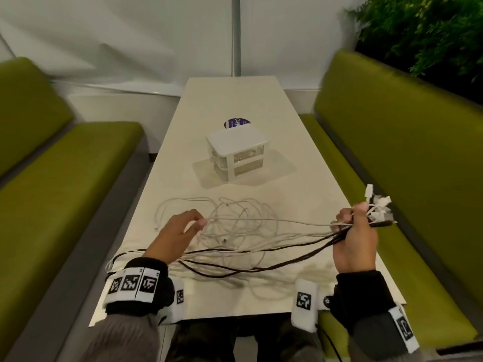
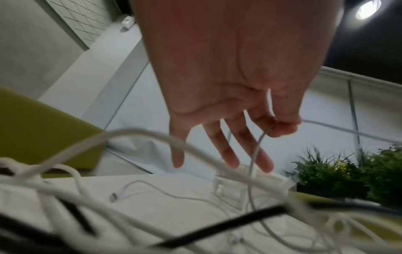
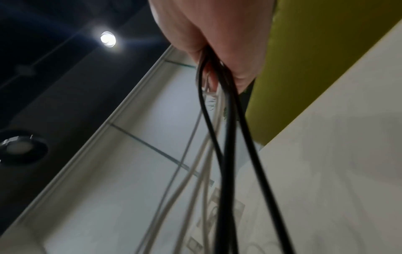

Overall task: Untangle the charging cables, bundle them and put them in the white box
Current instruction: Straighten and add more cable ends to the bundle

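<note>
At the near edge of a long cream table (image 1: 300, 142), a person's two hands work a tangle of charging cables (image 1: 235, 231), white and black strands looped loosely across the surface between both wrists. Nearest the camera, each wrist wears a black cuff with white tags printed in black square codes. To the left, the left hand (image 1: 177, 231) hovers just above the heap, its thumb and forefinger closed in a pinch grip on a single thin white cable (image 2: 256, 151), while the other three fingers (image 2: 228, 154) hang relaxed and spread, as the left wrist view shows. To the right, at the table's edge, the right hand (image 1: 358, 244) is raised and its grip is closed as a fist around a bunch of cable ends, the white plugs (image 1: 379, 205) fanning out above the knuckles; the right wrist view shows black cords (image 3: 226, 137) and white ones trailing down from that fist. One white strand runs taut between the two hands. Farther along the table, well apart from the tangle, stands the white box (image 1: 237, 150), a small unit with two clear drawers, both shut. Just behind it lies a round purple sticker (image 1: 232, 123). Olive-green benches (image 1: 65, 163) flank the table on both sides, and green foliage (image 1: 431, 30) rises beyond the right bench.
</note>
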`<state>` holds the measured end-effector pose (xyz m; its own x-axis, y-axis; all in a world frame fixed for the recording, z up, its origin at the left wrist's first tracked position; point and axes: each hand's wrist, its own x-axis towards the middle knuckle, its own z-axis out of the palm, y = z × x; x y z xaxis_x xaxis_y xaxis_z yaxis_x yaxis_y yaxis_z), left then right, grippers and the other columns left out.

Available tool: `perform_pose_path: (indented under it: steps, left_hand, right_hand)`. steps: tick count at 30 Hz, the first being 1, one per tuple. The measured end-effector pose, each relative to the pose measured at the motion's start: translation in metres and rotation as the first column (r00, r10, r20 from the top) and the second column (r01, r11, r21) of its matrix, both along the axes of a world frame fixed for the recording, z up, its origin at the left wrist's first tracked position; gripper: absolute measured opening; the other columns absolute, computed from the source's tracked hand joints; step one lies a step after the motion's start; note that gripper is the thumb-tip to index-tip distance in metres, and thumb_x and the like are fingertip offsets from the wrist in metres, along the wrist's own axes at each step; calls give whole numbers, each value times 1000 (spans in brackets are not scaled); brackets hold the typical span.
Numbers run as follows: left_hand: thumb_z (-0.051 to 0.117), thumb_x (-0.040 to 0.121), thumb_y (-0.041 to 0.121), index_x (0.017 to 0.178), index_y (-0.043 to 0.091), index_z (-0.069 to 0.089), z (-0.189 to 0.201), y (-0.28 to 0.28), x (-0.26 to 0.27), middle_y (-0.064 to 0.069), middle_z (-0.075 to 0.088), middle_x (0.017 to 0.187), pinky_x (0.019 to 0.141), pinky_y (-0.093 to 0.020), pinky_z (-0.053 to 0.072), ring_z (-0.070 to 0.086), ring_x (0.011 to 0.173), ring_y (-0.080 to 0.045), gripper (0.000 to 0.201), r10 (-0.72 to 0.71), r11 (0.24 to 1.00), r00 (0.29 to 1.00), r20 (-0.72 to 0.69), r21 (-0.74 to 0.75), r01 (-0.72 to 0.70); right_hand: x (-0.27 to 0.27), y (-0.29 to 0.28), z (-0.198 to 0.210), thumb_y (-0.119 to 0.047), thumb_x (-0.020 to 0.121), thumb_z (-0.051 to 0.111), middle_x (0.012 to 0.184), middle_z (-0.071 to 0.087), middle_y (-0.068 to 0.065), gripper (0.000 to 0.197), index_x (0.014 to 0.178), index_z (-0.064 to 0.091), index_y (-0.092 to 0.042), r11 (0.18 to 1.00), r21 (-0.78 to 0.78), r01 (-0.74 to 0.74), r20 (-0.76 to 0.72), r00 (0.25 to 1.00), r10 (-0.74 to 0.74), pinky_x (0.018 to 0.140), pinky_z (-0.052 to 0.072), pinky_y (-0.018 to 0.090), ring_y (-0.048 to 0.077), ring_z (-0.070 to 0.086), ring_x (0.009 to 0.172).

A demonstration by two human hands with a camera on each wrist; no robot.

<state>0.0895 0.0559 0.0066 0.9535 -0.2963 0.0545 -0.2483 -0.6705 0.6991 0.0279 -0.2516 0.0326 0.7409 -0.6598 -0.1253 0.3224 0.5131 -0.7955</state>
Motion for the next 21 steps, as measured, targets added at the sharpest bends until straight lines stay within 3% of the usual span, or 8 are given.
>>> perform_pose_path:
  steps: [4, 8, 11, 13, 16, 18, 19, 21]
  left_hand:
    - [43, 98, 25, 84, 16, 56, 18, -26, -10, 6, 66, 81, 76, -12, 38, 56, 79, -3, 22, 24, 960, 1000, 15, -281, -19]
    - [47, 97, 27, 80, 19, 54, 32, -72, -23, 4, 55, 69, 65, -16, 36, 47, 65, -6, 20, -126, 952, 991, 52, -275, 135]
    - [46, 93, 35, 80, 22, 55, 38, -100, -32, -10, 59, 76, 66, -26, 39, 50, 68, -18, 20, -214, 939, 973, 87, -258, 229]
    - [46, 95, 33, 80, 24, 53, 41, -112, -38, -13, 58, 77, 64, -28, 38, 50, 69, -22, 19, -257, 925, 963, 81, -267, 269]
    - [46, 97, 29, 81, 18, 53, 47, -118, -41, 1, 58, 76, 66, -21, 37, 48, 69, -5, 21, -247, 899, 966, 78, -354, 258]
    - [44, 98, 27, 82, 13, 53, 49, -118, -40, 10, 53, 70, 65, -20, 36, 46, 67, -3, 23, -246, 896, 965, 92, -358, 262]
    - [42, 99, 26, 82, 11, 51, 49, -119, -39, 12, 51, 67, 64, -19, 35, 44, 65, -2, 24, -252, 899, 963, 91, -347, 268]
    - [39, 99, 30, 79, 13, 47, 48, -118, -38, 12, 47, 66, 64, -20, 34, 41, 63, -3, 28, -273, 897, 960, 67, -342, 279]
  right_hand:
    - [-1, 17, 0, -35, 103, 39, 49, 38, -11, 35, 71, 41, -21, 969, -246, -31, -114, 993, 3, 44, 31, 16, 5, 42, 48]
    - [1, 42, 4, -34, 94, 53, 48, 33, -13, 31, 68, 42, -20, 890, -423, -170, -144, 982, 119, 44, 28, 18, 4, 29, 44]
    - [-1, 53, 5, -24, 83, 67, 59, 28, 0, 10, 90, 63, -17, 824, -499, -267, -115, 963, 243, 48, 27, 19, 8, 25, 52]
    - [-3, 57, 4, -25, 81, 70, 64, 24, 6, 25, 103, 69, -13, 788, -515, -337, -119, 939, 324, 49, 25, 18, 10, 23, 54]
    - [-7, 55, 4, -47, 72, 73, 66, 32, 8, 47, 94, 71, -6, 755, -533, -381, -177, 923, 342, 49, 23, 21, 12, 23, 56]
    - [-9, 54, 3, -45, 73, 70, 58, 41, 2, 35, 83, 69, -11, 736, -540, -408, -216, 913, 347, 50, 28, 19, 8, 30, 51]
    - [-9, 55, 4, -38, 80, 67, 52, 46, -10, 25, 86, 68, -15, 740, -532, -411, -219, 911, 349, 50, 31, 16, 2, 36, 48]
    - [-8, 56, 6, -27, 91, 59, 50, 54, -21, 14, 100, 67, -21, 769, -511, -385, -216, 923, 319, 52, 37, 8, -5, 47, 50]
